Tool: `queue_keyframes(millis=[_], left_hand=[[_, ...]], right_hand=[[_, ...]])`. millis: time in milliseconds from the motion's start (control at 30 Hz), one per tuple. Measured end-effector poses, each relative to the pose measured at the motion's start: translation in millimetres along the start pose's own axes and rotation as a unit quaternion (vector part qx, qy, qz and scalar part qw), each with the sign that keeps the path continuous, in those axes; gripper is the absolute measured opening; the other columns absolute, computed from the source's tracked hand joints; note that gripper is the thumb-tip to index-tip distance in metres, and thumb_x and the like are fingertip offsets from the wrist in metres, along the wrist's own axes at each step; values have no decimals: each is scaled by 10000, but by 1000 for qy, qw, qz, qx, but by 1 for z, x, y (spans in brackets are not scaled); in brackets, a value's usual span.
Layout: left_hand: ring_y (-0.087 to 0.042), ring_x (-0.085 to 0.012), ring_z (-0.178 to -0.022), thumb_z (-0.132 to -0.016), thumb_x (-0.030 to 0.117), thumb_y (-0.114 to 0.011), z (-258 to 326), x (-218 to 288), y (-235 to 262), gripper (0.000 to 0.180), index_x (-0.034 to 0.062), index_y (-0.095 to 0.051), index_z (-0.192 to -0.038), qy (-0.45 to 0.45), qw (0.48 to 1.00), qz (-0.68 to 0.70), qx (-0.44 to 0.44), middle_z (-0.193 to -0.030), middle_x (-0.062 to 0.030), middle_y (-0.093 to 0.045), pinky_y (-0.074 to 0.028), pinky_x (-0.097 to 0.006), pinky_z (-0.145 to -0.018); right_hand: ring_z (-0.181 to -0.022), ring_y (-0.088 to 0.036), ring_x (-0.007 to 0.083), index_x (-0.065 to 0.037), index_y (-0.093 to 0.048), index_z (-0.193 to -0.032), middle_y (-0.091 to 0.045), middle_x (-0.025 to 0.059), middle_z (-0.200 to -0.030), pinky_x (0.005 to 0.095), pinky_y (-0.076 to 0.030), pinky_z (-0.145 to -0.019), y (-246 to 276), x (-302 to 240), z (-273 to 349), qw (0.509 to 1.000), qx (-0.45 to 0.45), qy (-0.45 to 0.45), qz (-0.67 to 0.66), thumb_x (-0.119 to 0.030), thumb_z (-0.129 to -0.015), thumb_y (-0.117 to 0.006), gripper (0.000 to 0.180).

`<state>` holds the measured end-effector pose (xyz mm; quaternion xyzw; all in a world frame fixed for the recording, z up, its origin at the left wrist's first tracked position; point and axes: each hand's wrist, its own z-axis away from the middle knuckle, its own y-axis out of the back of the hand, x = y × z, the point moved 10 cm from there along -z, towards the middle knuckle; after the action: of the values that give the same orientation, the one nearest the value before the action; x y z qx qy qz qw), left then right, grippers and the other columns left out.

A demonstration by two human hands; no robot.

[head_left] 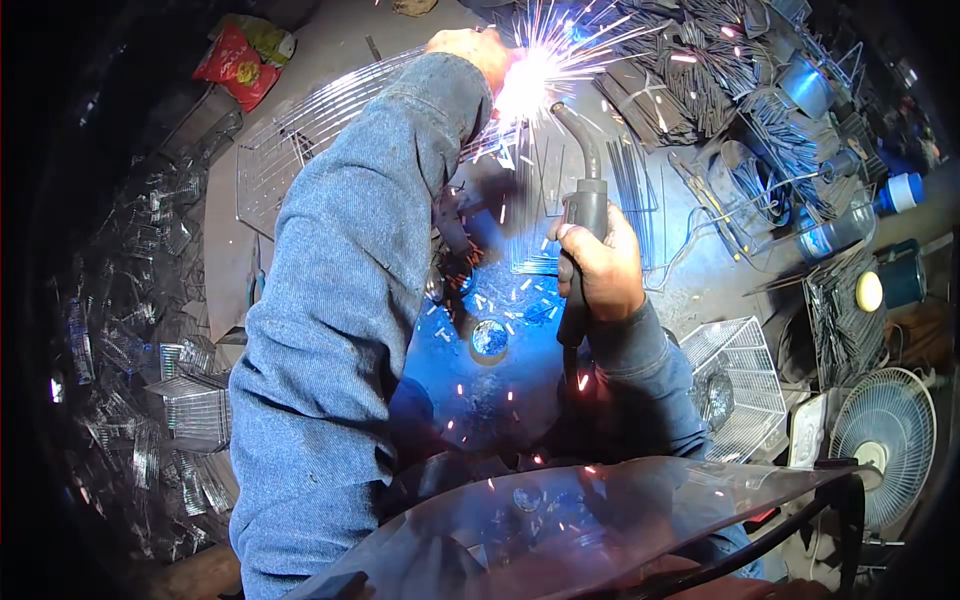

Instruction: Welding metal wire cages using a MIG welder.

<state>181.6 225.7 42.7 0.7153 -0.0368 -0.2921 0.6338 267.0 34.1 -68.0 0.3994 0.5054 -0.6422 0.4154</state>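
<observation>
My right hand [607, 262] is wrapped round the black handle of a welding torch [588, 205]. The torch's bent metal neck rises toward a blinding welding arc [535, 85] that throws sparks every way. My left hand [475, 55] is stretched far forward, closed, right beside the arc; glare hides its fingertips and what they grip. Under my left forearm lies a wire rack [320, 125] of thin parallel rods, its right part lost in the glare. Thin metal rods [630, 180] lie on the work surface near the torch.
Bundled metal rods [710, 80] fill the far right. Beyond my right arm stand a wire basket [740, 385], a fan [880, 450] and a plastic bottle [840, 232]. Finished-looking wire baskets [195, 410] pile up at left, near pliers [257, 280]. A clear face shield [600, 520] crosses the lower edge.
</observation>
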Motion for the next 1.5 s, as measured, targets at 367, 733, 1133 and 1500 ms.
queue_keyframes(millis=[367, 733, 1133, 1500], left_hand=[[-582, -302, -1054, -674, 379, -774, 16, 15, 12, 737, 292, -439, -1324, -44, 999, 5, 28, -1154, -129, -558, -494, -420, -849], [-583, -298, -1047, -683, 443, -739, 31, 3, 4, 755, 244, -392, -1323, -9, 998, 34, 49, -1205, -114, -544, -494, -445, -820], [-383, -241, -1288, -679, 390, -756, 52, -9, -18, 810, 150, -373, -1350, -4, 988, 36, 150, -1386, -65, -421, -308, -474, -1038], [-381, -216, -1285, -677, 409, -763, 46, -14, -16, 784, 135, -410, -1321, 6, 988, 70, 139, -1385, -40, -426, -324, -494, -1018]], right_hand=[[-413, -427, 95, -38, -502, -934, -486, 24, -579, 241, -359, -375, 2, -2, 1, 1000, 12, 3, 7, -120, -810, -554, 158], [-426, -435, 110, 52, -561, -921, -493, 47, -555, 235, -367, -389, 7, 4, 2, 996, -6, -7, -88, -169, -818, -531, 246], [-458, -439, 98, -3, -512, -1065, -587, 99, -772, 229, -348, -360, 25, -3, 3, 988, -64, -37, -133, -169, -794, -589, 327], [-449, -441, 117, 14, -460, -1180, -593, 169, -897, 239, -366, -340, 65, 21, 19, 943, -133, -96, -288, -134, -814, -545, 404]])
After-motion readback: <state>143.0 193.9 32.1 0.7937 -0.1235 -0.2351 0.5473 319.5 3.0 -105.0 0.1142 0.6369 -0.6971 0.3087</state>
